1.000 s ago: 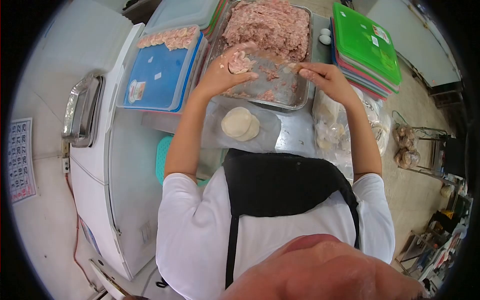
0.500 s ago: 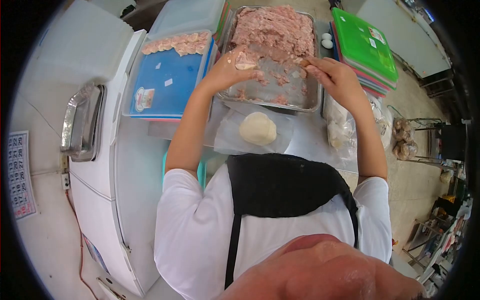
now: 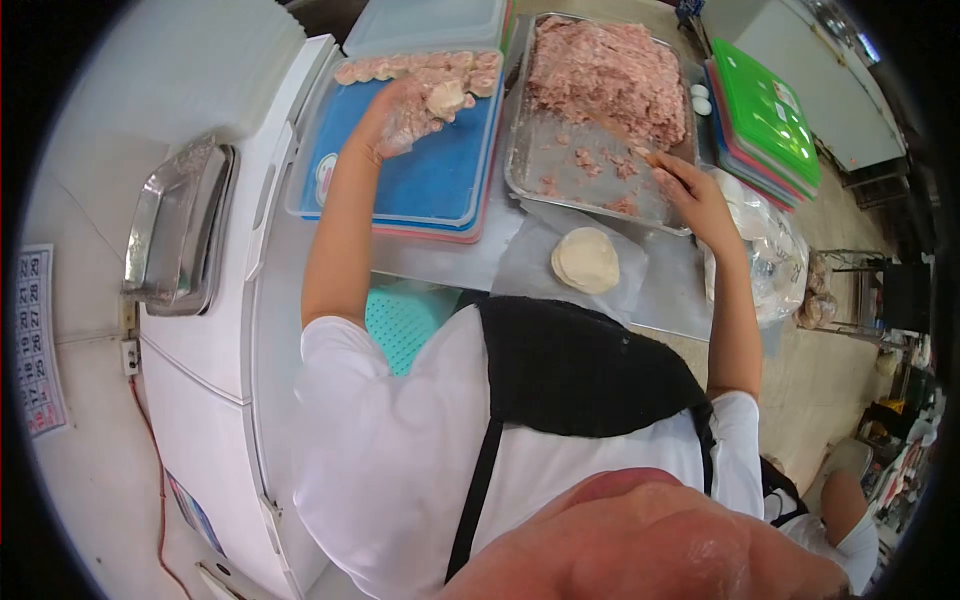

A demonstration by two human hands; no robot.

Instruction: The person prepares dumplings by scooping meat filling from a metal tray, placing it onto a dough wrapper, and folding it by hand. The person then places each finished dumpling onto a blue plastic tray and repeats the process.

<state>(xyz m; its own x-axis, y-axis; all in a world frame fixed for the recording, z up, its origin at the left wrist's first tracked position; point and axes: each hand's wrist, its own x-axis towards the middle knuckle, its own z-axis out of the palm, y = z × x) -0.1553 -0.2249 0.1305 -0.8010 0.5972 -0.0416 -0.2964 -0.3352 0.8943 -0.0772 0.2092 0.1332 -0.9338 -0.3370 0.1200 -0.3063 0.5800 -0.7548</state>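
Note:
My left hand [image 3: 395, 118], smeared with meat, holds a pale filled dumpling [image 3: 445, 98] above the blue tray [image 3: 425, 170]. A row of similar dumplings [image 3: 375, 69] lies along the tray's far edge. My right hand [image 3: 700, 205] is closed round the brown handle of a spatula-like tool [image 3: 652, 158], whose far end reaches into the metal pan and blends with the meat. Ground meat [image 3: 605, 80] is heaped at the back of that metal pan [image 3: 560, 190], with scraps near its front. Close to my body, a stack of round dough wrappers [image 3: 585, 260] rests on a translucent sheet [image 3: 520, 255].
Stacked coloured lids [image 3: 765, 110] and white eggs [image 3: 700, 99] stand right of the pan. Plastic bags [image 3: 765, 255] are at the table's right. A teal perforated basket [image 3: 405, 325] sits below the table edge. Another person's arm [image 3: 845, 505] shows at lower right.
My left hand has moved left from the pan to over the blue tray, carrying the dumpling. My right hand stays at the pan with the tool. The view has shifted, and another person has appeared.

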